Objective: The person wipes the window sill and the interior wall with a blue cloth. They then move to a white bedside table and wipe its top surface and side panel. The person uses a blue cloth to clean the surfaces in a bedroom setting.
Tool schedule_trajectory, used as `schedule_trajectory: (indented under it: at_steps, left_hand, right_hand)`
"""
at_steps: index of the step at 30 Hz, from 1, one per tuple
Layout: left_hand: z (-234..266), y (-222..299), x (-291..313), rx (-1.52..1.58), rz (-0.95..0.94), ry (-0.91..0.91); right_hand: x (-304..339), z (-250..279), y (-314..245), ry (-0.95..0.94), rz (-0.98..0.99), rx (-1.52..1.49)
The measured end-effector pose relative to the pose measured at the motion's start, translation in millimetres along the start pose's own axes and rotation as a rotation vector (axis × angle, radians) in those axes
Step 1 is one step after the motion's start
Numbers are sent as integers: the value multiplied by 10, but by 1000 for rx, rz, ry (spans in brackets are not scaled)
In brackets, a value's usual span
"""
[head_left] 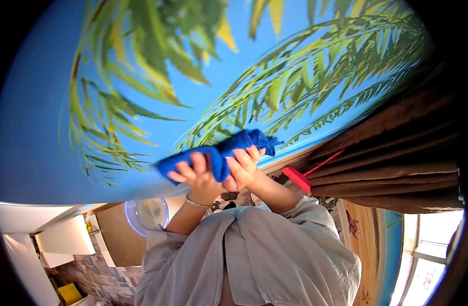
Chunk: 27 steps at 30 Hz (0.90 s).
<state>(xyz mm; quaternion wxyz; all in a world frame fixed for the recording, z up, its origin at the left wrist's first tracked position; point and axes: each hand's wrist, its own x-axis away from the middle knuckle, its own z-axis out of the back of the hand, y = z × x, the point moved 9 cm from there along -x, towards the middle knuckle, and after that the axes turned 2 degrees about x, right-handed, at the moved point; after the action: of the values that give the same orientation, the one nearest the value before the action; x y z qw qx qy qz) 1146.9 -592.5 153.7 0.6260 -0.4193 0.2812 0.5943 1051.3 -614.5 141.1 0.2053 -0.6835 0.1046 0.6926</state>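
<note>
A bunched blue cloth [245, 141] stretches across both my hands in the middle of the view. My left hand [201, 179] has its fingers wrapped round the cloth's left part, and a band circles that wrist. Close beside it, my right hand [244, 167] grips the part further right, with its fingertips over the fabric. The two hands nearly meet at the thumbs. Behind the cloth lies a blue painted surface [35, 148] with green and yellow palm leaves. Whether the cloth touches this surface, I cannot tell.
A brown curtain [382, 158] hangs at the right, near a red broom [298, 179] with a thin handle. At the lower left are a white cabinet [68, 237], a round clear basin-like object [146, 217] and a yellow box [69, 294]. A bright window [430, 255] stands lower right.
</note>
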Motion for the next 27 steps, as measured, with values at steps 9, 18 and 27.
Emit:
schedule_trajectory:
  at_steps: [9,18,27]
  left_hand:
    - [521,115,-1451,131,146,168]
    - [424,570,-1242,123,-80,194]
    - [762,568,-2333,114,78,271]
  right_hand:
    - [-1622,247,191,-56,-10,92]
    - [-962,436,482,61,-111,101]
    - [-2333,616,580,45,132,120]
